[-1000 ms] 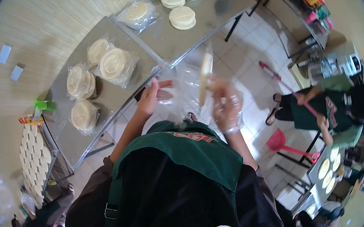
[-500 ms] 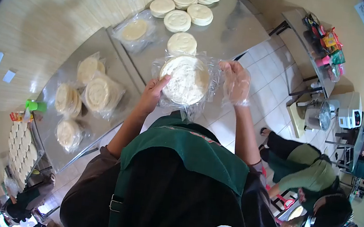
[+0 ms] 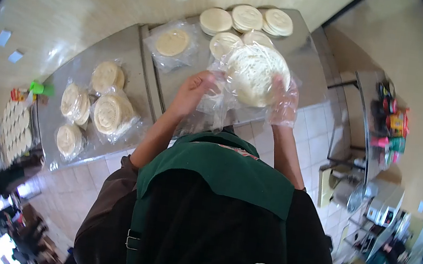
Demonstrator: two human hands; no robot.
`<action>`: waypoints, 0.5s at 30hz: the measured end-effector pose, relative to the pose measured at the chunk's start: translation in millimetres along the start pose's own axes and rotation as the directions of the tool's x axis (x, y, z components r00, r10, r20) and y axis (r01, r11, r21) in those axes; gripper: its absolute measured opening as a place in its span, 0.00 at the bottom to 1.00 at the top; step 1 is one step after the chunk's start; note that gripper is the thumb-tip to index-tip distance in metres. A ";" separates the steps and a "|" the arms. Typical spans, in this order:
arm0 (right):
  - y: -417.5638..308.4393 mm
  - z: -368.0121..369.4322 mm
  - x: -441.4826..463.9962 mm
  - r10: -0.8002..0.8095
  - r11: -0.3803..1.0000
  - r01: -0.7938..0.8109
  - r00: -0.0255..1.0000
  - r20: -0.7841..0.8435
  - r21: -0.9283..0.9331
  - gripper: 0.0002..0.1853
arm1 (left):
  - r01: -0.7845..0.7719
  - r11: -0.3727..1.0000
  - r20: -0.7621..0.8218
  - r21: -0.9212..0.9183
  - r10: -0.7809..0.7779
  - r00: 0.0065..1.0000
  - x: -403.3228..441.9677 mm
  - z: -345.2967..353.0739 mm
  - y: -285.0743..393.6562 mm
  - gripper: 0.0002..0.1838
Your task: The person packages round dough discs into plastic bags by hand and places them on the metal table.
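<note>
My right hand [image 3: 284,107], in a clear plastic glove, grips a round pale flatbread [image 3: 253,76] by its right edge, thumb on top. The flatbread has a patchy white face and is held above the steel table [image 3: 311,84]. At its left, my bare left hand [image 3: 195,90] is closed on a clear plastic bag [image 3: 218,103], which hangs crumpled beside and below the flatbread. How far the bag covers the flatbread I cannot tell. Just beyond lie a flatbread [image 3: 225,44] and another flatbread [image 3: 258,38], partly hidden. A bagged flatbread [image 3: 172,42] lies to the left.
Flatbread stacks [image 3: 248,18] line the table's back edge by the wall. Several bagged flatbreads [image 3: 112,113] sit on the left table [image 3: 131,52]. Rows of pale rounds [image 3: 17,128] stand farther left. At right are a side table with colourful packets [image 3: 397,122] and a pot [image 3: 360,197].
The flatbread has moved up and right, from my left hand to my gloved right hand. My left hand now pinches the plastic bag. My view has turned, and the nearby person at right has left it.
</note>
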State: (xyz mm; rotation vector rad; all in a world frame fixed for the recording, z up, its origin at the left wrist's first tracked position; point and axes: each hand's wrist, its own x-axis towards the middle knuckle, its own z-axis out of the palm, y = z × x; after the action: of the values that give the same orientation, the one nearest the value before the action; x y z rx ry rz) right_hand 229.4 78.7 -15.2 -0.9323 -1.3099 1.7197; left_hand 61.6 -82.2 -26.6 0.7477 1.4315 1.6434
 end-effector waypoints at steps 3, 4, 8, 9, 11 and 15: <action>-6.2 -4.4 18.6 0.228 0.967 -0.253 0.911 0.343 0.028 0.23 | -0.070 0.996 -0.158 0.060 0.079 0.984 1.6 -14.6 -17.5 0.15; -12.1 -17.3 34.4 0.327 0.944 -0.302 0.806 0.494 -0.132 0.25 | -0.090 0.993 -0.215 0.071 0.104 0.971 4.4 -17.8 -15.7 0.13; -40.4 -5.5 66.5 0.357 0.901 -0.416 0.544 0.759 -0.125 0.31 | -0.059 0.984 -0.297 0.168 0.108 0.949 3.0 -8.3 -4.9 0.13; -42.8 -5.6 76.2 0.377 0.905 -0.390 0.553 0.744 -0.169 0.32 | -0.052 0.984 -0.314 0.173 0.105 0.944 5.5 -6.5 -6.3 0.13; -34.0 -9.0 101.3 0.442 0.883 -0.409 0.560 0.700 -0.231 0.33 | -0.038 0.982 -0.344 0.187 0.101 0.934 9.4 -2.1 -8.5 0.12; -3.9 -12.6 143.7 0.529 0.839 -0.440 0.522 0.669 -0.319 0.34 | -0.023 0.979 -0.371 0.204 0.099 0.923 14.0 7.8 -6.9 0.10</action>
State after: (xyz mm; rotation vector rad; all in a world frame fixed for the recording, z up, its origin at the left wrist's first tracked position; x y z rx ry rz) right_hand 178.2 213.0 -28.2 -0.7005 -1.7780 2.6928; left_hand 62.6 -66.0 -32.9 0.6061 1.8833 1.7811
